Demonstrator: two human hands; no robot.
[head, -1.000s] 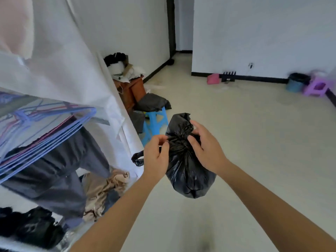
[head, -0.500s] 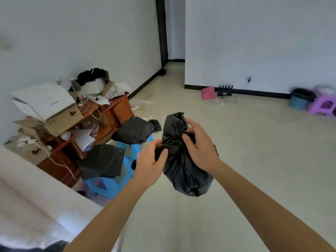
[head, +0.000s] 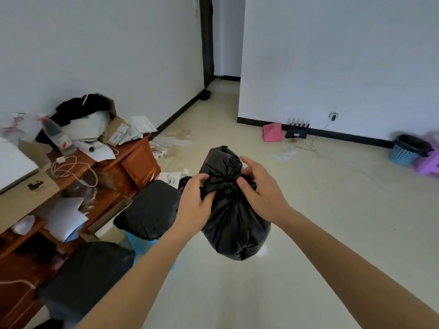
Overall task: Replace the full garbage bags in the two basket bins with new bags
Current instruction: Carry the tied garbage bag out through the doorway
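A full black garbage bag (head: 234, 224) hangs in the air in front of me, its neck gathered and twisted. My left hand (head: 196, 200) grips the neck from the left, fingers curled into the plastic. From the right, my right hand (head: 260, 188) pinches the same gathered neck. A blue basket bin (head: 403, 154) with a black liner stands far right by the wall.
A cluttered wooden desk (head: 133, 162) with boxes, papers and cables runs along the left. Two dark bags (head: 149, 210) lie on blue stools beside it. A purple stool (head: 428, 163) stands by the bin. A pink object (head: 272, 132) and a black router (head: 297, 131) sit by the far wall.
The view has swung away from the white wardrobe cover toward the desk and open floor. Both hands keep hold of the bag's neck, working it closer together.
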